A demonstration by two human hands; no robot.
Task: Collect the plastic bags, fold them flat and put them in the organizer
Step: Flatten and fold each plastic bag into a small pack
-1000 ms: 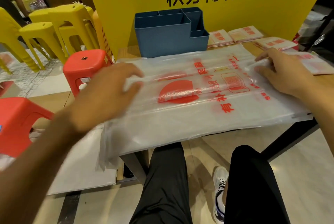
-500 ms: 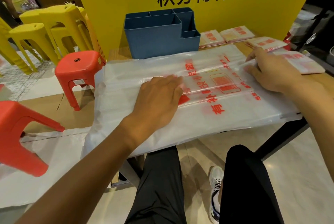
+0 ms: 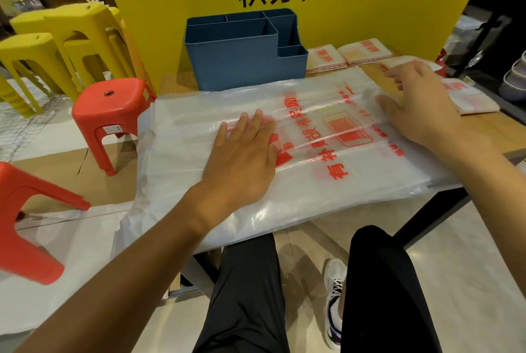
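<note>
My left hand [image 3: 242,159] lies palm down on the middle of the big clear plastic bag [image 3: 284,182], its fingers [image 3: 250,125] straight and close together, pressing the film flat over the red print. My right hand [image 3: 421,108] rests on the bag's far right part, fingers spread loosely and laid flat, the thumb pointing in toward a long crease that runs across the bag between my two hands. Neither hand pinches anything. The bag covers most of the worktop [image 3: 176,83], and its left end droops over the edge toward the floor; its near edge hangs over my knees. Just behind the bag, touching or nearly touching its far edge, stands the blue organizer [image 3: 242,65] with its compartments open at the top. To its right, several folded bags [image 3: 327,59] lie in small flat packets beyond my right fingers.
</note>
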